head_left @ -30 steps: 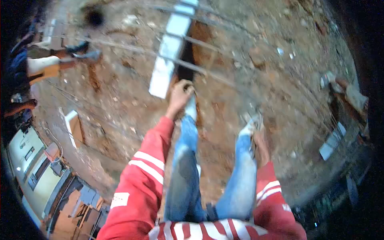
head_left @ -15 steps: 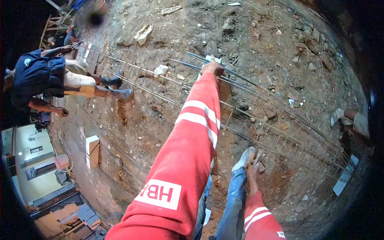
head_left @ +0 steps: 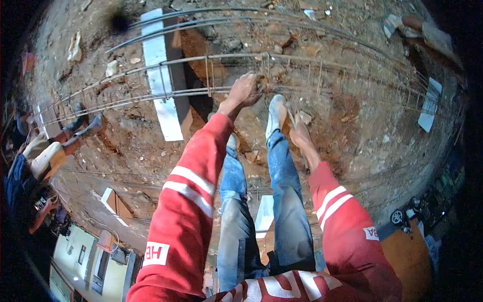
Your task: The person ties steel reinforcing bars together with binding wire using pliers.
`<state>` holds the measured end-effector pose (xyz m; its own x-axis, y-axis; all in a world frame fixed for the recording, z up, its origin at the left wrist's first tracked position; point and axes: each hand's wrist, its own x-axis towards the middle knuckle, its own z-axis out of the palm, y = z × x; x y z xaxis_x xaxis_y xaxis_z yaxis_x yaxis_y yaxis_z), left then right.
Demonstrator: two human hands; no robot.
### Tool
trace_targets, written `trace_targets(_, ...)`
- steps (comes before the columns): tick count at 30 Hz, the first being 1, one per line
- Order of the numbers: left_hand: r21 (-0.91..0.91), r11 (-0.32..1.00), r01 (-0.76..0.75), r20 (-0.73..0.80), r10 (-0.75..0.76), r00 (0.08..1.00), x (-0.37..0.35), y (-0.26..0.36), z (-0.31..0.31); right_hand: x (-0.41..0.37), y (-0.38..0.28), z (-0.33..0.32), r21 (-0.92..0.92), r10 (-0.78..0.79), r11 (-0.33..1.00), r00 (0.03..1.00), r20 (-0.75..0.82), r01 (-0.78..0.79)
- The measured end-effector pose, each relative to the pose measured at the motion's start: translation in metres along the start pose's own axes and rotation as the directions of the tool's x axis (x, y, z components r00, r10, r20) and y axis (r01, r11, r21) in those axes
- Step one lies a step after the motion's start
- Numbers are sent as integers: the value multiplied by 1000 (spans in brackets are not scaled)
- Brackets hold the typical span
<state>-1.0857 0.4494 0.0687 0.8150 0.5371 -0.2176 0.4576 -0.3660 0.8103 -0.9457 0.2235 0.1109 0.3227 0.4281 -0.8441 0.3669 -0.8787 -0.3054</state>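
My left hand point(head_left: 245, 90) is closed around the near bars of a long rebar cage point(head_left: 208, 75), its fingers curled over the steel. Close to my shoe, my right hand point(head_left: 301, 133) grips a slim metal tool point(head_left: 291, 115), held just short of the cage. Both sleeves are red with white stripes. Square stirrups link the cage's long bars. Left of my left hand, the cage crosses a white-topped block point(head_left: 168, 118). Several loose steel rods point(head_left: 201, 22) lie across the far end of that block.
Another white block point(head_left: 429, 105) lies under the bars at the right. A person in dark clothing point(head_left: 22, 176) is at the left, and another person's leg point(head_left: 432, 38) shows at upper right. Stones and rubble cover the ground. More white blocks point(head_left: 264, 216) stand behind my legs.
My left hand has come back from the loose rods by the white block to the near bars of the cage. My right hand still holds the tool. The view has swung round.
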Motion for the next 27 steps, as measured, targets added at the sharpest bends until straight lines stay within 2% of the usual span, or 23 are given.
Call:
trace_targets(2,2,998,56,33,-56,998,9,-21,33,1,-26,-7,13,-10,1000,1000,24,9)
trace_targets(3,-11,981,196,135,-193,972,11,-29,43,5,-28,-5,36,-32,999,998,45,30)
trace_targets(5,-124,954,272,259,-233,937,15,-1,18,18,-25,9,58,-51,997,998,32,49)
trace_targets(7,-126,957,259,273,-218,937,17,0,15,21,-30,15,85,-79,993,997,11,78)
trace_targets(9,-108,930,351,344,-296,891,20,-2,15,22,-33,19,57,-49,997,992,119,42)
trace_targets(10,-70,962,264,281,-235,931,19,-4,18,25,-29,31,86,-67,994,996,58,62)
trace_targets(11,-65,962,264,289,-235,928,19,-7,20,25,-23,42,94,-63,994,996,59,57)
trace_targets(12,-69,964,256,300,-225,927,20,-6,20,25,-13,55,97,-177,977,978,-109,188)
trace_targets(13,-73,966,248,308,-214,927,21,-5,19,27,-4,66,76,-284,946,919,-275,315)
trace_targets(14,-70,967,247,312,-214,926,22,-5,19,30,8,72,50,-352,925,899,-260,377)
trace_targets(15,-59,972,226,310,-198,930,22,-4,17,30,8,69,55,-349,925,900,-262,375)
trace_targets(17,-48,977,209,313,-184,932,22,-3,12,31,7,62,118,-240,964,971,1,238)
trace_targets(18,-38,976,213,341,-188,921,23,0,10,27,1,54,119,-238,964,971,1,236)
trace_targets(20,-31,976,216,369,-190,910,25,-2,14,19,-12,39,145,-113,984,990,89,100)
trace_targets(22,38,958,285,375,-278,884,26,-10,19,23,-14,35,154,-134,981,986,97,118)
trace_targets(24,42,960,277,406,-269,873,28,-15,21,22,-13,34,163,-152,978,983,106,134)
trace_targets(26,12,957,291,417,-269,868,28,-14,20,20,-10,34,110,-288,953,957,47,281)
trace_targets(27,-20,950,312,398,-279,874,26,-18,23,18,-10,34,109,-288,953,956,46,282)
